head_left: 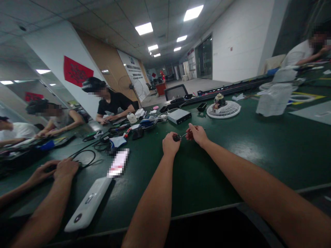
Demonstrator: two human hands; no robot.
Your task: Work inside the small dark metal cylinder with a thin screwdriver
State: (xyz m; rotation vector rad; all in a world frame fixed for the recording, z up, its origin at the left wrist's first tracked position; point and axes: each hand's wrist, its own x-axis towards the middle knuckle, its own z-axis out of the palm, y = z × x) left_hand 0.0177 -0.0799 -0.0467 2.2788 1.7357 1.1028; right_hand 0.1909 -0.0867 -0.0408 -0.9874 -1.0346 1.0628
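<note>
Over the green table, my left hand is closed around a small dark round part. To its right, my right hand grips a screwdriver with a reddish handle. The thin metal shaft points left at the dark part; whether its tip touches cannot be made out. Beyond my hands sits a silver-grey box with a dark front. A white round fan grille with a motor lies farther right, beside a small black open box.
At the left, another person's hands hold a black cable. A white elongated device and a pixelated bright object lie nearby. Tools and cables clutter the back left; a plastic-wrapped object stands back right. Several people sit around.
</note>
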